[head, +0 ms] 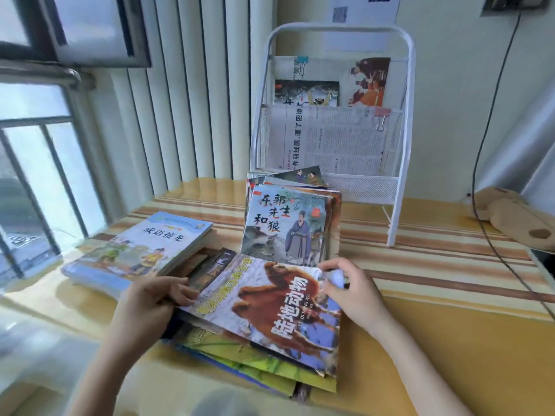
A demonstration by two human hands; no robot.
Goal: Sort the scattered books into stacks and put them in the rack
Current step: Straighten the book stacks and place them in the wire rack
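Fingers [183, 291] at camel book [270, 313] edges, both sides.

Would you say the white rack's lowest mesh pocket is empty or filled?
Seemingly empty: the lowest pocket shows only mesh; its left end is hidden.

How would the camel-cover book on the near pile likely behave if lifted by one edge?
The camel-cover book looks thin and soft-covered, so it would probably sag. Its glossy cover may slide off the uneven pile below. Both the left hand and the right hand hold its edges, suggesting it is light.
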